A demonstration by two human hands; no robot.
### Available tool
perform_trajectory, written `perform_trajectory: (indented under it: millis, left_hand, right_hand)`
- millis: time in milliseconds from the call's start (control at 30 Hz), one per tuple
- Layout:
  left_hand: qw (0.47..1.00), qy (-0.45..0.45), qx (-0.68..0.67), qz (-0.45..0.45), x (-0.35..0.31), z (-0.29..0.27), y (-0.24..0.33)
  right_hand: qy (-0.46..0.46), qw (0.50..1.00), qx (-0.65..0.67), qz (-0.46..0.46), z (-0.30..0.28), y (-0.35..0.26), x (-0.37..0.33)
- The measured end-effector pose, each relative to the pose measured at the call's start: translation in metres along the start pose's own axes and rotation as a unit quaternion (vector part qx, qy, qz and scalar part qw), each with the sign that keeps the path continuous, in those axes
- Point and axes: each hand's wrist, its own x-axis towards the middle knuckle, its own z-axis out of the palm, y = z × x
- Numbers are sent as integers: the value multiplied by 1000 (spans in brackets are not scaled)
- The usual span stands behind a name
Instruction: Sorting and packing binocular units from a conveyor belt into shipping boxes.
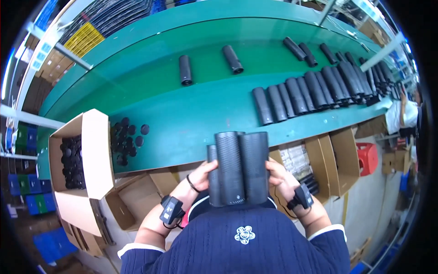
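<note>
A bundle of several black textured cylinders (229, 166) stands upright between my hands, close to my body at the table's near edge. My left hand (200, 177) presses on the bundle's left side with fingers closed round it. From the right, my right hand (278, 177) grips the same bundle; its fingertips are partly hidden behind it. A strapped black device sits on each wrist. Ahead and to the right, a long row of similar black cylinders (299, 98) lies side by side on the green table (182, 123).
Two cylinders (185, 70) lie apart on the green belt (141, 68), with more at far right. Small black discs (132, 129) are scattered at left beside a carton (96, 155) of them. An open carton (139, 201) and a partly filled box (315, 157) stand below the near edge.
</note>
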Motion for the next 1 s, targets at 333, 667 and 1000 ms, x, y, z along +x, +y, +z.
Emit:
perform_trajectory:
  millis: [333,667,1000]
  left_hand:
    - [988,53,-71,129,-5,-105,116]
    - [980,123,-25,153,23,-139,180]
    - [949,237,116,173,-8,-162,199]
  right_hand:
    - [-62,993,-45,85,-31,-4,213]
    - [-8,992,-72,98,-38,-37,287]
    - [117,965,-226,56,-51,-50,275]
